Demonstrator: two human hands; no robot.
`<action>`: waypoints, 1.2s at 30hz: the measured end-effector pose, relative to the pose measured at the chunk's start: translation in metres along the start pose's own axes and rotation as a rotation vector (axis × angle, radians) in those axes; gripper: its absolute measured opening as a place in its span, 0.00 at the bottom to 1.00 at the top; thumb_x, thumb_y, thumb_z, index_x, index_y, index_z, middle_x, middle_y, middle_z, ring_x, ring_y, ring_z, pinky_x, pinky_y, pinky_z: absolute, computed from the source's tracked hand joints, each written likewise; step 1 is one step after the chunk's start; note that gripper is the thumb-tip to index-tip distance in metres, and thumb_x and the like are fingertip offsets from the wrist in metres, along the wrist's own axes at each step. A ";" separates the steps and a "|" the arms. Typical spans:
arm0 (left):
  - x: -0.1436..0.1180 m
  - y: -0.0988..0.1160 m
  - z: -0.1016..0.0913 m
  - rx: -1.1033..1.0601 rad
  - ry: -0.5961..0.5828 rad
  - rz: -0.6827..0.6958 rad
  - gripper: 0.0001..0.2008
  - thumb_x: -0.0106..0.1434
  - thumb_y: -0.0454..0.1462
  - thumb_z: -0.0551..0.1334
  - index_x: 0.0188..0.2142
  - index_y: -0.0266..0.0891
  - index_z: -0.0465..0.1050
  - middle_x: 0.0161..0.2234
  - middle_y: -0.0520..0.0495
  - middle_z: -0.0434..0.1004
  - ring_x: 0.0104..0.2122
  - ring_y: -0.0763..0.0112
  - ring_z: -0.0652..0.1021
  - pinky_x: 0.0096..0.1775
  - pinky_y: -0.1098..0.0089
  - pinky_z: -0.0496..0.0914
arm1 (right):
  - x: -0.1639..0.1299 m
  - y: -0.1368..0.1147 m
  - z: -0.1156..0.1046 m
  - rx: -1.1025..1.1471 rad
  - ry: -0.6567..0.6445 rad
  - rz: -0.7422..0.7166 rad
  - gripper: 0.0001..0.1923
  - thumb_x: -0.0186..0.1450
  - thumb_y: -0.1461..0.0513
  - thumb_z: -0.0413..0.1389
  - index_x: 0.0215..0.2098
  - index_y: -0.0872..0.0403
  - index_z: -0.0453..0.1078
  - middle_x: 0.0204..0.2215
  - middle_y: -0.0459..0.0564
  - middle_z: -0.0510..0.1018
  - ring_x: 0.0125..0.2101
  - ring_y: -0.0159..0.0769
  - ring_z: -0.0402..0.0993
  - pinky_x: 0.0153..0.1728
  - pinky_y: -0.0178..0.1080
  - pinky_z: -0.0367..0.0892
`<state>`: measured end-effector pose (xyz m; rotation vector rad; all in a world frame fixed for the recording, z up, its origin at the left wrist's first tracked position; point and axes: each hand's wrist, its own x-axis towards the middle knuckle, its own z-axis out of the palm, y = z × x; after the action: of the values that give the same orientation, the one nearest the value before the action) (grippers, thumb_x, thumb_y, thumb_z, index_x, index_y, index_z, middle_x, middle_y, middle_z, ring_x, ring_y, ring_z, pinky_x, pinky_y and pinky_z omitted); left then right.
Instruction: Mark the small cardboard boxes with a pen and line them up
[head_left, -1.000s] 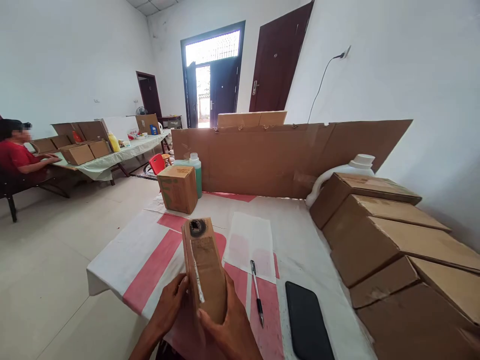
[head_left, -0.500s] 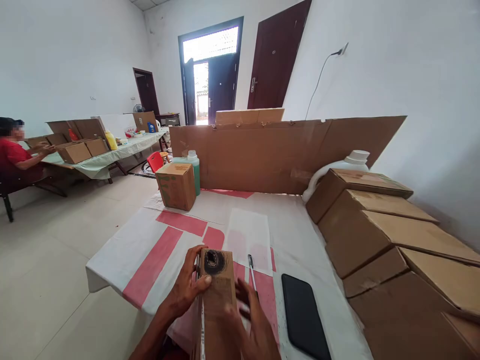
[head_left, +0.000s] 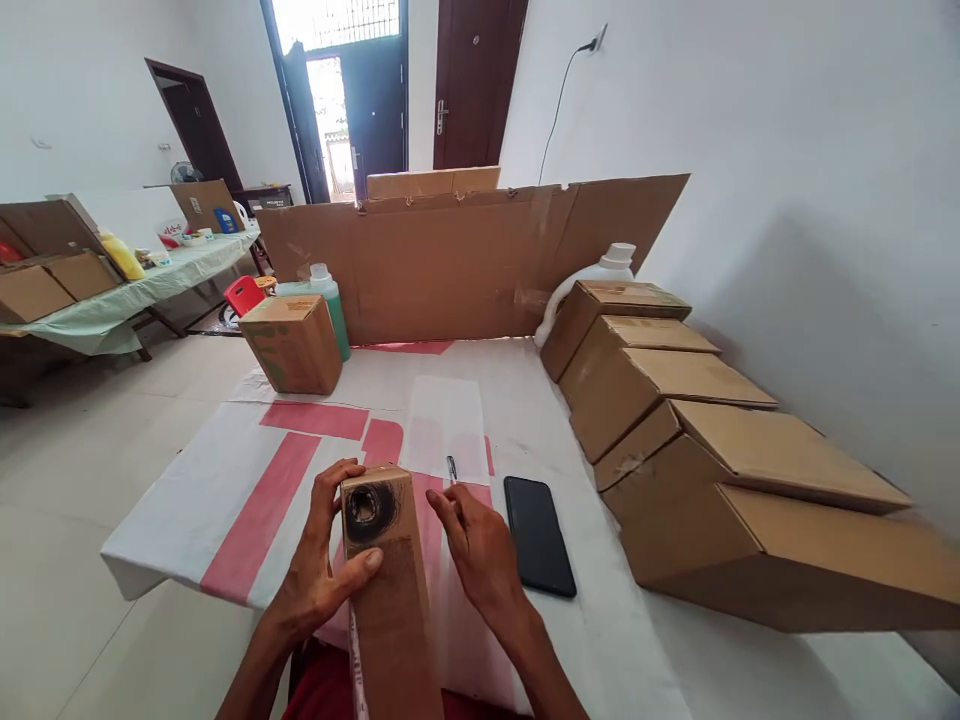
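Left hand (head_left: 319,580) grips box (head_left: 386,590) upright at desk (head_left: 225,500) edge; right hand (head_left: 480,545) loose beside it, near pen (head_left: 452,468). One-handed hold could let box tip off

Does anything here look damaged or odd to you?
Yes. The narrow cardboard box gripped by the left hand has a rough hole ringed with black marks near its top, like a burn or smudge. The right hand hovers open beside it.

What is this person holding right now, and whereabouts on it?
The left hand grips a narrow cardboard box by its left side near the top, thumb across the front. The right hand holds nothing.
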<state>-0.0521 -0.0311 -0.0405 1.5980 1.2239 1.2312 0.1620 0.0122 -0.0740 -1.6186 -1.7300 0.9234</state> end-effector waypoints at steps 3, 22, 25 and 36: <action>0.005 -0.001 0.006 -0.047 -0.021 -0.006 0.35 0.61 0.48 0.68 0.65 0.49 0.60 0.66 0.40 0.61 0.62 0.45 0.70 0.61 0.52 0.66 | 0.013 0.028 -0.003 -0.377 -0.013 0.201 0.09 0.70 0.57 0.57 0.41 0.55 0.72 0.38 0.64 0.84 0.40 0.57 0.82 0.38 0.46 0.69; 0.023 -0.011 0.020 -0.088 -0.048 0.054 0.34 0.59 0.42 0.68 0.64 0.47 0.63 0.63 0.40 0.64 0.66 0.46 0.65 0.66 0.49 0.60 | -0.008 -0.046 -0.032 0.837 0.075 -0.269 0.11 0.68 0.52 0.63 0.37 0.51 0.75 0.26 0.46 0.79 0.23 0.33 0.74 0.22 0.35 0.70; 0.023 -0.011 0.019 -0.083 -0.042 0.071 0.34 0.58 0.43 0.68 0.64 0.47 0.64 0.64 0.40 0.63 0.66 0.45 0.65 0.66 0.48 0.60 | -0.012 -0.047 -0.024 0.775 0.070 -0.305 0.11 0.69 0.52 0.62 0.37 0.51 0.74 0.24 0.44 0.77 0.21 0.30 0.71 0.21 0.33 0.69; 0.018 -0.011 0.017 -0.082 -0.040 -0.005 0.34 0.61 0.47 0.67 0.64 0.46 0.61 0.63 0.39 0.65 0.62 0.45 0.70 0.63 0.51 0.65 | 0.042 0.001 -0.048 0.187 0.159 -0.029 0.13 0.73 0.53 0.51 0.33 0.51 0.65 0.27 0.46 0.79 0.22 0.34 0.73 0.23 0.35 0.64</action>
<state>-0.0369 -0.0108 -0.0505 1.5518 1.1373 1.2257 0.1975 0.0580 -0.0483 -1.4996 -1.5093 0.8896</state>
